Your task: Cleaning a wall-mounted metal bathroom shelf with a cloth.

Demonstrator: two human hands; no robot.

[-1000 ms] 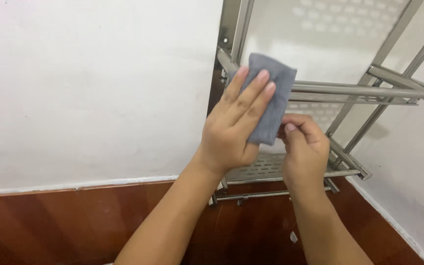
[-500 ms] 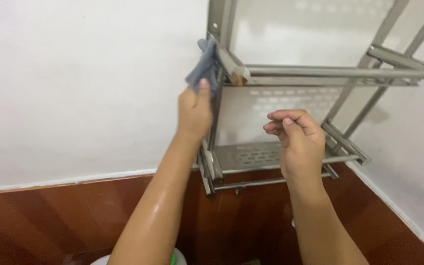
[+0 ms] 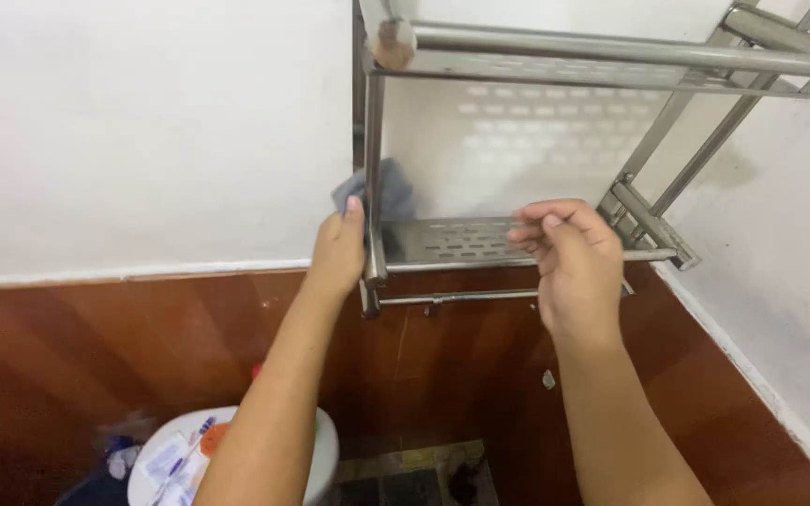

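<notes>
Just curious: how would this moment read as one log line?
left hand: presses grey cloth to rack post | right hand: by lower shelf, holds nothing

shiny brushed-metal rack [image 3: 555, 56], soft grey cloth [image 3: 388, 192], matt white wall [image 3: 142, 122], glossy reddish-brown panelling [image 3: 105, 337].

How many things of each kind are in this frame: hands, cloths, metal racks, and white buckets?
Hands: 2, the left hand and the right hand
Grey cloth: 1, pressed by the left hand against the rack's post
Steel wall rack: 1, with two shelves
White bucket on the floor: 1
Total: 5
</notes>
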